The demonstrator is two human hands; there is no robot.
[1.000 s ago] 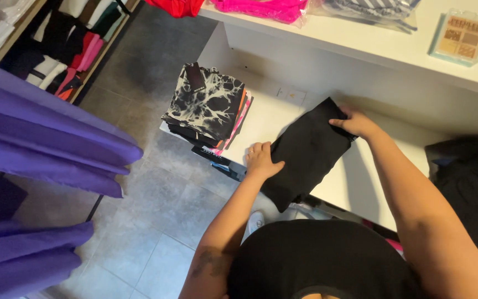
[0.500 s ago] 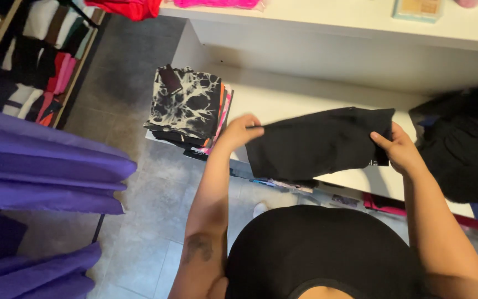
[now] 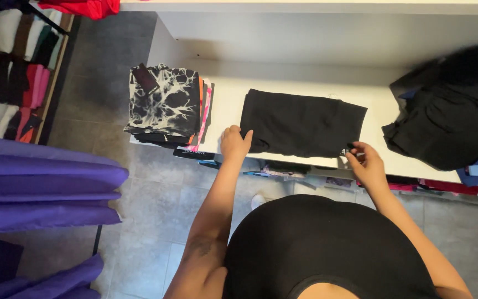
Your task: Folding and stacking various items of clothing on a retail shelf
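Folded black garment (image 3: 301, 123) lies flat on the white shelf (image 3: 225, 99), fold seemingly done, not yet stacked; left hand (image 3: 234, 143) presses its seven-o'clock corner, right hand (image 3: 365, 161) pinches the five-o'clock corner; tie-dye stack (image 3: 164, 102) at nine o'clock.

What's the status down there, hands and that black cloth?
Left hand on black garment's near left corner. Right hand pinching its near right corner. Garment flat on white shelf, between folded stack and black pile; nothing blocking.

black pile (image 3: 449, 111) cut off rt, shelf (image 3: 222, 105) top hidden
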